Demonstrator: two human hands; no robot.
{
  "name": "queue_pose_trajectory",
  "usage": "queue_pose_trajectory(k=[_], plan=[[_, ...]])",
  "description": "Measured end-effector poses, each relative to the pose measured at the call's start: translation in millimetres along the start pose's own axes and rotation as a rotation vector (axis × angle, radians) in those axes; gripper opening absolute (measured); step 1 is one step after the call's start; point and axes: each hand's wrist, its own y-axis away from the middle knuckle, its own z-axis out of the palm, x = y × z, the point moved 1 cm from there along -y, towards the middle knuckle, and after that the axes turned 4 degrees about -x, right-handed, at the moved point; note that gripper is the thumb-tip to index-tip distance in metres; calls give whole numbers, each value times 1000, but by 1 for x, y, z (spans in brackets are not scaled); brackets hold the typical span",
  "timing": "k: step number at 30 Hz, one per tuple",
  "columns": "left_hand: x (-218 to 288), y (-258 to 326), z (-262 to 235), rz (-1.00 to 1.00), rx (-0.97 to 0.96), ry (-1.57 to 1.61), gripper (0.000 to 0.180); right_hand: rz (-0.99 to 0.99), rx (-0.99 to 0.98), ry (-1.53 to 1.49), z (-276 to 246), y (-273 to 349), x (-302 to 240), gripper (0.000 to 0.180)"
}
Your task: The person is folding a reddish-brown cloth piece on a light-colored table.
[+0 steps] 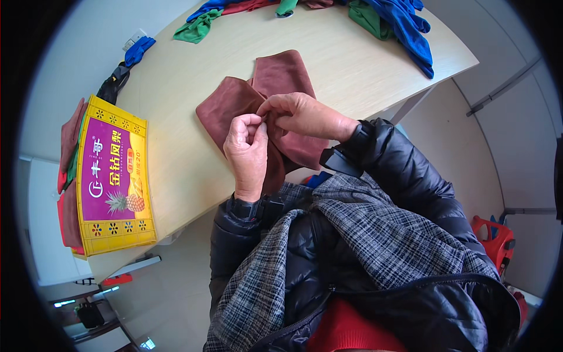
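your left hand and right hand meet over the near edge of the worktop, fingertips touching, both pinched shut on the same brown cloth. the left hand has its fingers curled in on a fold of the cloth; the right hand comes in from 3 o'clock and nips the cloth just beside the left thumb. the cloth lies mostly on the worktop, spreading from your hands toward 12 o'clock in two lobes, one at 11 o'clock and one at 12, with a flap hanging down under your right wrist toward 5 o'clock. whether it is one cloth or two stacked, you cannot tell.

at 9 o'clock from your hands, well apart, a yellow box with a purple panel and a pineapple picture stands at the left end of the worktop. red and green cloths sit against its far side. at 11 o'clock, near the far left edge, lies a blue and black cloth. along the far edge at 12 o'clock is a row of green, blue and red cloths, and at 1 o'clock a blue cloth drapes toward the worktop's corner, beside a green one. your dark jacket sleeves and a checked scarf fill the lower frame.
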Motion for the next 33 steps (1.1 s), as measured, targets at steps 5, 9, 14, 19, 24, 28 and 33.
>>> queue_pose_trajectory(k=[5, 9, 14, 19, 24, 28, 33], plan=[[-4, 3, -1, 45, 19, -86, 15, -205, 163, 330, 11, -5, 8, 28], [1, 10, -2, 179, 24, -315, 19, -285, 216, 434, 12, -5, 9, 24], [12, 11, 0, 401, 56, -419, 21, -286, 215, 484, 15, -3, 5, 20], [15, 21, 2, 485, -11, -583, 16, -329, 228, 647, 8, -6, 2, 18], [27, 49, 7, 563, -441, -908, 19, -424, 403, 477, -13, -15, -28, 12], [16, 71, -16, 526, -669, -991, 25, -515, 484, 445, -38, -26, -61, 13], [30, 70, -59, 598, -737, -1216, 25, -412, 477, 301, -60, -14, -91, 12]])
